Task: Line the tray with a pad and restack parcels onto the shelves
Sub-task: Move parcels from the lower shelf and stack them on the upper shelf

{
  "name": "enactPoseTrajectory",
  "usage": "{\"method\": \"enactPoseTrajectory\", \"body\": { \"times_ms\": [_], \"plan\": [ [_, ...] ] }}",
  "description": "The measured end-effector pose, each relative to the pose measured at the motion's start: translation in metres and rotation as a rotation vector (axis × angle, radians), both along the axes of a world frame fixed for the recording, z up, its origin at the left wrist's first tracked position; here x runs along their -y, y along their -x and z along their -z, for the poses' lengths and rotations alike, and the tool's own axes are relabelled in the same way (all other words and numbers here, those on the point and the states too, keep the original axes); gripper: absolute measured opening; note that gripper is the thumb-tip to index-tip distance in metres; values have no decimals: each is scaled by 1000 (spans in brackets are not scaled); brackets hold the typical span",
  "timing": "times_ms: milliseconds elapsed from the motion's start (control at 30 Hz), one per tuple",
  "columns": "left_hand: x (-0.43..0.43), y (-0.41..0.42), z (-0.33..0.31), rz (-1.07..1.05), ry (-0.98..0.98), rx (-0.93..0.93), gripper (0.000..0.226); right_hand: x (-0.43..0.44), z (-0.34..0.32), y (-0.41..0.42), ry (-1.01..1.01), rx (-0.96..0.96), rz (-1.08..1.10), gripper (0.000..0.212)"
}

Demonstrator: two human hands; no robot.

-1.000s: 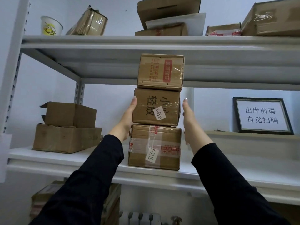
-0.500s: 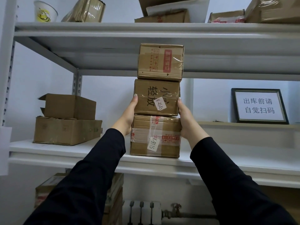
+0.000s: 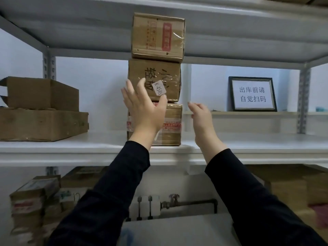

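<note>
Faced white metal shelving (image 3: 49,68) against a pale wall. Saw three cardboard parcels stacked one on another on the middle shelf (image 3: 71,144), near its front edge. Noted top parcel (image 3: 158,35) with red print, reaching up near the underside of the upper shelf (image 3: 230,32). Noted middle parcel (image 3: 170,73) with black handwriting and a white label (image 3: 158,87) reading K-4545. Noted bottom parcel (image 3: 173,125) banded with red-and-white tape, resting on the shelf.

Found left hand (image 3: 143,110) raised in front of the middle and bottom parcels, fingers straight and spread wide, holding nothing; could not tell whether touching the cardboard. Found right hand (image 3: 200,118) just right of the stack, level with the bottom parcel and clear of it, fingers loosely relaxed, holding nothing. Both arms in black sleeves (image 3: 127,174).

Logged an open box (image 3: 40,93) sitting on a flat box (image 3: 42,123) at the shelf's left end. Logged a framed sign (image 3: 253,94) with Chinese print at right rear, on a ledge (image 3: 248,113). Below the shelf: taped parcels (image 3: 33,197) at left, white radiator (image 3: 145,206) with pipe and valve in the middle, brown cartons (image 3: 287,189) at right, blurred.
</note>
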State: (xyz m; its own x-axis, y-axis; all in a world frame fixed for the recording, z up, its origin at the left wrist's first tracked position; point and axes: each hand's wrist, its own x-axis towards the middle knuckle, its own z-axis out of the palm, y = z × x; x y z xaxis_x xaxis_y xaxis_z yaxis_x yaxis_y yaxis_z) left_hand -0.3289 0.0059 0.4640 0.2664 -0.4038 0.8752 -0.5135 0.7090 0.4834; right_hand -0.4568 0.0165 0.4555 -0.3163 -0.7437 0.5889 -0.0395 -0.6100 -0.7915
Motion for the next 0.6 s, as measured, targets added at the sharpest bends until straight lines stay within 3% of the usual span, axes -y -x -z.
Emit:
{"method": "enactPoseTrajectory", "body": {
  "times_ms": [100,200,300,433,600],
  "plan": [
    [-14,24,11,71,107,91,49,-13,15,12,-2,-40,19,15],
    [-29,45,30,321,162,58,32,-28,33,28,-24,-92,18,20],
    [-36,69,50,598,74,16,14,-38,54,50,-100,-137,43,22],
    [-32,112,76,817,-116,1,18,-47,82,89,-229,-161,87,21],
    [-30,172,103,881,-318,-81,29,-54,104,146,-456,-224,163,17]
  ]
}}
